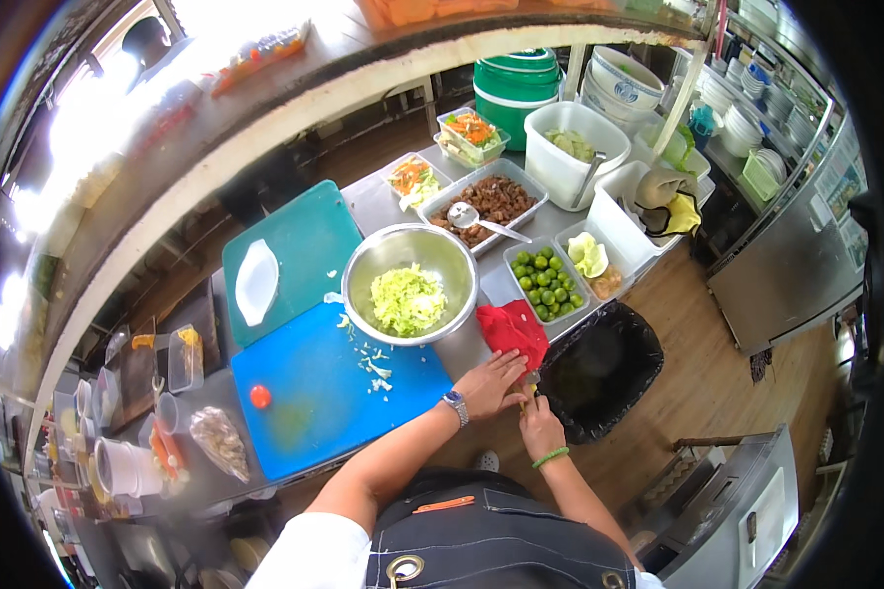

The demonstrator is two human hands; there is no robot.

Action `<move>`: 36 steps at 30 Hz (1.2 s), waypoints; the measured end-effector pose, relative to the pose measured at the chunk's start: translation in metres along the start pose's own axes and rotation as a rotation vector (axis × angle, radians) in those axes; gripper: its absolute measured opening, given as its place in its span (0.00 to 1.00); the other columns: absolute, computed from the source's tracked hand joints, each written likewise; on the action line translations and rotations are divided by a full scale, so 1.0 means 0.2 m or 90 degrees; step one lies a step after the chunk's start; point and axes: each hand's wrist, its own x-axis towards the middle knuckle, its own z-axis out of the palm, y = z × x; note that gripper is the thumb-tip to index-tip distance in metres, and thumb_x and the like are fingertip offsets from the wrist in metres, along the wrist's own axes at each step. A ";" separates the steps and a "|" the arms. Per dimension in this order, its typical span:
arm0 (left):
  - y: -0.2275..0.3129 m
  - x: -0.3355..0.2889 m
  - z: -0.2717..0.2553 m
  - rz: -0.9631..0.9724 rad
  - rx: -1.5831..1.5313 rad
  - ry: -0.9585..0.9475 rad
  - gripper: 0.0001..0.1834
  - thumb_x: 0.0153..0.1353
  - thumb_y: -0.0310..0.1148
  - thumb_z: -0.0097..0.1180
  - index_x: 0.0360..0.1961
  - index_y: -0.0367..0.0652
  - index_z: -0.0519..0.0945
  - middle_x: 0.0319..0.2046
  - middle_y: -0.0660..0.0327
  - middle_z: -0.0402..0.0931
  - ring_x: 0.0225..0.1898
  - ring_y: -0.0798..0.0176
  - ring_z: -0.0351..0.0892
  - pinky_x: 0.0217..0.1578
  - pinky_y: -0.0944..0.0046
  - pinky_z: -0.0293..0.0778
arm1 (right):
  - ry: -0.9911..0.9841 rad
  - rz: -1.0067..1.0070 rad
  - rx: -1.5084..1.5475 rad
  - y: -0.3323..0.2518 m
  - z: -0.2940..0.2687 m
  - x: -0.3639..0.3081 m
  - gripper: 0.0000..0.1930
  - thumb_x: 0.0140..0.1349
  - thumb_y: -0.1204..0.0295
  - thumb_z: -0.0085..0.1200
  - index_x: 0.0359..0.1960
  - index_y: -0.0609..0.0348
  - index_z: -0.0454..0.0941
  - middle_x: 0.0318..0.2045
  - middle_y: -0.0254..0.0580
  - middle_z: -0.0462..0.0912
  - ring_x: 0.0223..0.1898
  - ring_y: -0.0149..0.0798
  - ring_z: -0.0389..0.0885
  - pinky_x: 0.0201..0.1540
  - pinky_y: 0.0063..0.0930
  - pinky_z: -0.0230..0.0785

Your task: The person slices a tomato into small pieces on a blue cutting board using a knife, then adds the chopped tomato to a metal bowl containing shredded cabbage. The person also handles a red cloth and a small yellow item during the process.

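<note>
A dark apron [491, 550] faces the counter's [463, 350] near edge, where the left hand [491, 386] lies outstretched on a red cloth [514, 329], the right hand [540, 429] clasping a slim handle [530, 385], probably mid-wipe, next needing steady pressure.

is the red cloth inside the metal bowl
No, the red cloth is outside the metal bowl, with the left hand touching it.

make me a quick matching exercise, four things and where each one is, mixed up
1. red cloth
2. small red tomato
3. chopped pale-green leaves
4. small green citrus fruits

A. in the steel bowl
B. in a plastic container
C. touched by the left hand
D. on the blue cutting board

Pairs: 1-C, 2-D, 3-A, 4-B
</note>
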 end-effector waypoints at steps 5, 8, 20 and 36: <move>-0.04 0.04 0.02 -0.050 -0.004 0.002 0.41 0.67 0.57 0.47 0.69 0.34 0.62 0.71 0.48 0.57 0.73 0.49 0.53 0.73 0.52 0.49 | -0.056 0.013 -0.032 0.04 -0.15 -0.17 0.36 0.62 0.72 0.55 0.73 0.46 0.56 0.41 0.53 0.73 0.35 0.57 0.81 0.35 0.48 0.77; -0.05 0.02 0.00 -0.071 -0.066 0.024 0.40 0.67 0.57 0.46 0.66 0.31 0.65 0.69 0.44 0.61 0.73 0.47 0.55 0.72 0.52 0.50 | -0.063 0.003 0.048 0.11 -0.28 -0.44 0.36 0.61 0.75 0.56 0.72 0.39 0.58 0.49 0.52 0.74 0.41 0.61 0.80 0.39 0.50 0.75; -0.21 -1.22 -0.60 -0.121 0.002 0.358 0.09 0.59 0.31 0.60 0.41 0.44 0.81 0.49 0.57 0.79 0.54 0.52 0.76 0.57 0.51 0.70 | -0.140 0.161 0.186 -0.34 -0.31 -0.86 0.23 0.56 0.73 0.60 0.54 0.57 0.70 0.38 0.53 0.80 0.39 0.61 0.81 0.40 0.46 0.73; -0.90 -2.14 -0.78 -0.384 -0.140 0.390 0.23 0.45 0.25 0.72 0.45 0.41 0.79 0.45 0.53 0.78 0.44 0.50 0.80 0.47 0.56 0.77 | -0.189 -0.074 -0.026 -1.59 0.35 -0.15 0.12 0.69 0.62 0.49 0.47 0.54 0.67 0.32 0.55 0.83 0.30 0.63 0.82 0.31 0.56 0.75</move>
